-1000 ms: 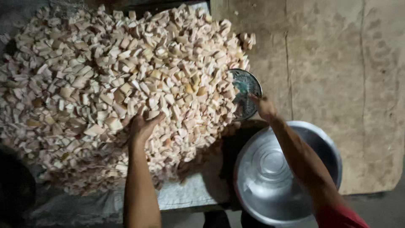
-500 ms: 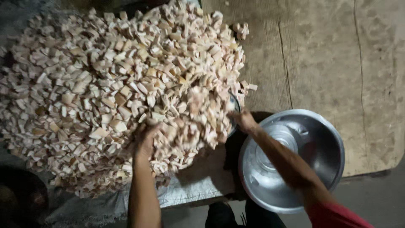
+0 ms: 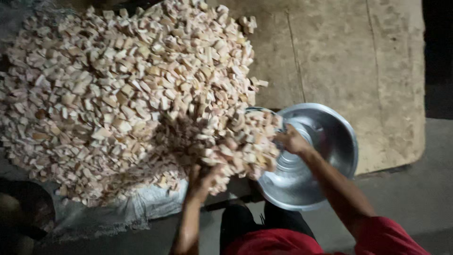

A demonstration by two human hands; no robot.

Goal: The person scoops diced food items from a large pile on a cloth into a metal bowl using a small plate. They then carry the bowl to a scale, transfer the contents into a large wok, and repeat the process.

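Pale cut chunks (image 3: 118, 94) heaped, spilling toward steel bowl (image 3: 330, 141) at four o'clock; left hand (image 3: 200, 179) spread open in them, right hand (image 3: 290, 140) grip untellable; bare floor (image 3: 358, 56) at two o'clock.

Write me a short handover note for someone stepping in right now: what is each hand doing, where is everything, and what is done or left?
Left hand: fingers spread, pushing against the near edge of the pile of pale cut chunks, grasping nothing.
Right hand: at the rim of the metal basin, holding a small round dish heaped with chunks; motion blur hides the exact grip.
The pile lies on a sack spread over the floor; the basin sits at its right edge.
Done: one dishful is at the basin's rim.
Left: nearly the whole pile; the basin's visible inside looks bare.
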